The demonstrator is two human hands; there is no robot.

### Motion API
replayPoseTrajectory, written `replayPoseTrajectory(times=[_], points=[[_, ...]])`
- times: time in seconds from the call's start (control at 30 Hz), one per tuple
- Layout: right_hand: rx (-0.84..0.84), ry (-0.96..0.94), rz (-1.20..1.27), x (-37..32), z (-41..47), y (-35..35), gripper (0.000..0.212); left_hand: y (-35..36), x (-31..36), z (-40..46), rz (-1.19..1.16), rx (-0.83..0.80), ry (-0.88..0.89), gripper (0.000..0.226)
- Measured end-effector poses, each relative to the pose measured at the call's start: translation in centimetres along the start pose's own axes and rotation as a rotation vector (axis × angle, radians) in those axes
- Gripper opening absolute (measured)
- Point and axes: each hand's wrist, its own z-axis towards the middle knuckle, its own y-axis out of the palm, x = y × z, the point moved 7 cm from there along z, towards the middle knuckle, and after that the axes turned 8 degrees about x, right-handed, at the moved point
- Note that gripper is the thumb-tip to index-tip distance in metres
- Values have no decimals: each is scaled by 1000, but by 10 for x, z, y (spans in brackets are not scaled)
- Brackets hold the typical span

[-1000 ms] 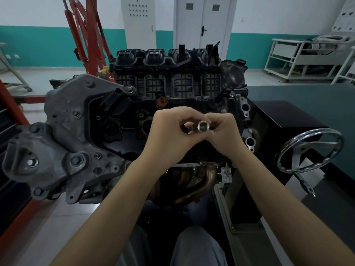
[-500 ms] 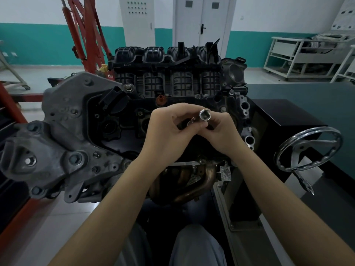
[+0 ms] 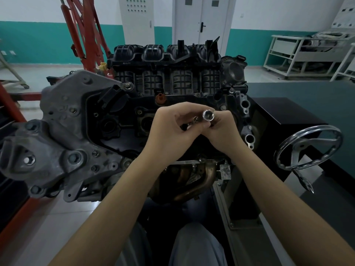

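Note:
A car engine (image 3: 134,116) with a black ribbed intake manifold and a grey bracket on its left stands on a stand before me. Both hands meet above its top cover. My right hand (image 3: 221,131) pinches a shiny steel socket (image 3: 208,115), its open end facing me. My left hand (image 3: 172,131) curls its fingers round a small metal part (image 3: 194,120) right beside the socket; most of that part is hidden by the fingers.
A chrome handwheel (image 3: 307,148) with a crank handle sticks out at the right of the black stand (image 3: 284,114). A red hoist frame (image 3: 82,35) rises behind the engine at left. White racks (image 3: 299,54) stand at the back right. My knees are below.
Both hands have risen slightly with the socket, which has shifted a little up and to the right over the engine cover. The grip looks unchanged.

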Motion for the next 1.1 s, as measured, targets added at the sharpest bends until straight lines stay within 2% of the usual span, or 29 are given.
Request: replayPoseTrajectory(times=[0.13,0.2,0.4,0.6,0.8,0.97,1.1], points=[[8,9,-23,7,1,-2,23,-5,4,-2,169,135,67,22],[-15,-37,-23,1,1,0,26,-5,5,-3,158,160,68,21],[6,-8,-9,2,-1,-1,21,1,0,-2,-16,31,-2,25],[-26,-29,-63,0,0,0,26,-4,-1,-3,91,136,15,25],[-12,3,-48,5,0,-1,21,3,-3,-3,-6,14,1,23],[-7,11,-44,4,0,-2,22,-5,2,-6,105,172,76,22],[-38,-33,-37,-4,-1,1,22,-3,-4,-5,-22,114,21,23]])
